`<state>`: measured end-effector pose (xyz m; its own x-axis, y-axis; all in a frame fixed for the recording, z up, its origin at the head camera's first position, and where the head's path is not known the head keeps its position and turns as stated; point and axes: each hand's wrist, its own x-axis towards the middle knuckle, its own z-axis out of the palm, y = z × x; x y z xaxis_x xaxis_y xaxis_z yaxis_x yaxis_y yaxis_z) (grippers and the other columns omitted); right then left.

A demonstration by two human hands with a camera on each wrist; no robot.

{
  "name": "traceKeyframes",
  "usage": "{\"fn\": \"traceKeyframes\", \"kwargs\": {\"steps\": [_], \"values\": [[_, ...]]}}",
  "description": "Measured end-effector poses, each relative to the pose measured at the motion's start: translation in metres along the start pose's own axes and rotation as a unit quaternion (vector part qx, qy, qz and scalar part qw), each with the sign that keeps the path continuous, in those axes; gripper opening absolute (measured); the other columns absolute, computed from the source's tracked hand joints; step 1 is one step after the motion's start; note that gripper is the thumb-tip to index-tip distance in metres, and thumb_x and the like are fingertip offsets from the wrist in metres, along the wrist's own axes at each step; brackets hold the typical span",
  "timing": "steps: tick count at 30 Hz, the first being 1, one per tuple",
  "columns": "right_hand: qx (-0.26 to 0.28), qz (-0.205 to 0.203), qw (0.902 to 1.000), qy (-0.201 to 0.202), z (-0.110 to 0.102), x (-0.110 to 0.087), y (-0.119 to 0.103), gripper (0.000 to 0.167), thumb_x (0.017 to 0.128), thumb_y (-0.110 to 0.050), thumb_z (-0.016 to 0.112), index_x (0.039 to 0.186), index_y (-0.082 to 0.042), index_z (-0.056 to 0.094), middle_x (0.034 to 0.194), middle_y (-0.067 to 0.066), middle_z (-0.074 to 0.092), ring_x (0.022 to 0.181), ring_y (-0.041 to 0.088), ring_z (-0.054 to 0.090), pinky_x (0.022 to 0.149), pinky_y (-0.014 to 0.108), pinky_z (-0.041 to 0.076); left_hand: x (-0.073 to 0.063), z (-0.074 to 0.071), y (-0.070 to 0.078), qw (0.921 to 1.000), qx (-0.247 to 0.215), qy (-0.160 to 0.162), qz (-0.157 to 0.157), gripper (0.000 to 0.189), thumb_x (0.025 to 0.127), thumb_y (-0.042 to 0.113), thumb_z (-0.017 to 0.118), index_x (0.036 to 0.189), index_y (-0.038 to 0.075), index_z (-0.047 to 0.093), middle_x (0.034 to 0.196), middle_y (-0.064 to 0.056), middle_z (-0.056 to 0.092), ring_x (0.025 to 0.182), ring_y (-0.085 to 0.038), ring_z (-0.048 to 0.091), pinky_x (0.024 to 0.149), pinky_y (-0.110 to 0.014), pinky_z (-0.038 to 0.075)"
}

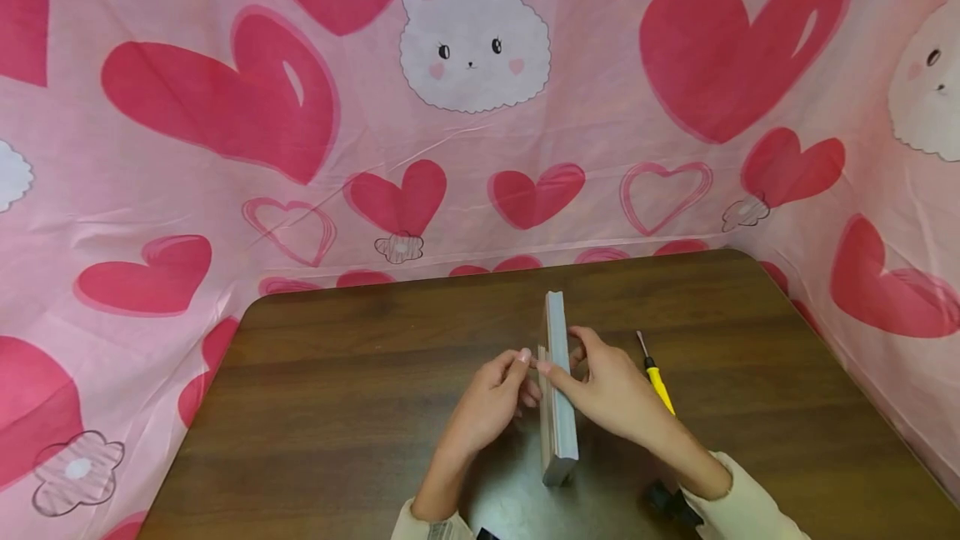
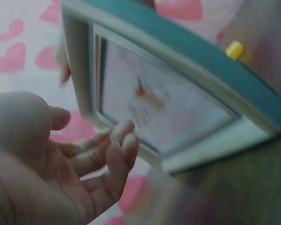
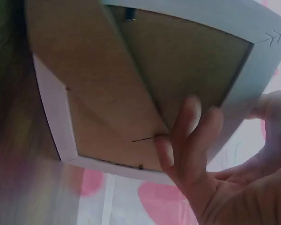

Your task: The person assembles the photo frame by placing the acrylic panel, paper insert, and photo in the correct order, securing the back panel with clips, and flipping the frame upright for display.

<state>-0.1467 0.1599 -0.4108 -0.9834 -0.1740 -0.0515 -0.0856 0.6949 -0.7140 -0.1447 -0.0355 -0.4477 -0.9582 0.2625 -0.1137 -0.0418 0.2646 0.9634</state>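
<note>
A picture frame (image 1: 566, 432) with pale, light-coloured edges stands upright on its edge on the table. My right hand (image 1: 618, 394) grips it, thumb over the top edge and fingers behind. In the right wrist view, those fingers lie against the brown backboard (image 3: 196, 61), where a brown stand flap (image 3: 84, 47) slants across. On the front side is my left hand (image 1: 491, 398), its fingers loosely bent and holding nothing. The glass front (image 2: 178, 108) faces the left palm in the left wrist view and shows blurred reflections. Whether the left fingertips touch the frame I cannot tell.
A screwdriver (image 1: 660, 390) with a yellow handle lies on the brown wooden table (image 1: 337, 407), right of the right hand. Pink cloth (image 1: 480, 140) printed with hearts and rabbits hangs behind the table and at both sides.
</note>
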Motion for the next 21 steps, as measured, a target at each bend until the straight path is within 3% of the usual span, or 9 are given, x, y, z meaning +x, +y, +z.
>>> {"fn": "traceKeyframes", "kwargs": {"steps": [4, 8, 11, 16, 21], "values": [[0.041, 0.014, 0.999, 0.015, -0.007, 0.001, 0.003, 0.059, 0.095, -0.022, 0.071, 0.142, 0.006, 0.053, 0.104, 0.014, 0.075, 0.075, 0.013, 0.07, 0.062, 0.028, 0.058, 0.003, -0.001, -0.023, 0.9991, -0.015, 0.021, -0.035, 0.037, 0.11, 0.03, 0.055, 0.125, -0.002, 0.065, 0.098, -0.018, 0.072, 0.08, -0.021, 0.067, 0.067, -0.036, 0.056], [0.095, 0.022, 0.995, 0.021, -0.011, 0.002, 0.007, 0.053, 0.095, -0.014, 0.068, 0.142, 0.008, 0.054, 0.116, 0.021, 0.075, 0.09, 0.02, 0.075, 0.071, 0.032, 0.063, 0.004, -0.004, -0.04, 0.9956, -0.042, 0.053, -0.065, 0.039, 0.108, 0.026, 0.059, 0.136, -0.001, 0.058, 0.11, -0.017, 0.07, 0.087, -0.018, 0.067, 0.075, -0.035, 0.059], [0.144, 0.018, 0.9893, 0.015, -0.012, 0.005, 0.011, 0.05, 0.097, -0.011, 0.064, 0.142, 0.008, 0.054, 0.122, 0.026, 0.074, 0.097, 0.023, 0.076, 0.076, 0.033, 0.064, 0.005, -0.008, -0.046, 0.9923, -0.072, 0.063, -0.078, 0.052, 0.108, 0.034, 0.058, 0.145, -0.002, 0.048, 0.116, -0.017, 0.069, 0.092, -0.016, 0.069, 0.082, -0.035, 0.06], [0.221, 0.03, 0.9747, -0.007, -0.011, 0.009, 0.019, 0.05, 0.099, -0.01, 0.06, 0.144, 0.01, 0.051, 0.127, 0.029, 0.071, 0.094, 0.022, 0.076, 0.078, 0.032, 0.064, 0.004, -0.013, -0.054, 0.987, -0.131, 0.023, -0.089, 0.066, 0.109, 0.046, 0.054, 0.148, -0.006, 0.044, 0.112, -0.015, 0.074, 0.089, -0.015, 0.072, 0.079, -0.03, 0.06], [0.259, 0.052, 0.9635, -0.042, -0.006, 0.012, 0.031, 0.052, 0.1, -0.011, 0.058, 0.145, 0.012, 0.046, 0.133, 0.029, 0.068, 0.095, 0.018, 0.073, 0.079, 0.028, 0.061, 0.002, -0.015, -0.062, 0.9701, -0.22, -0.022, -0.1, 0.066, 0.11, 0.047, 0.051, 0.151, -0.005, 0.044, 0.111, -0.009, 0.076, 0.092, -0.014, 0.075, 0.078, -0.03, 0.061]]}}
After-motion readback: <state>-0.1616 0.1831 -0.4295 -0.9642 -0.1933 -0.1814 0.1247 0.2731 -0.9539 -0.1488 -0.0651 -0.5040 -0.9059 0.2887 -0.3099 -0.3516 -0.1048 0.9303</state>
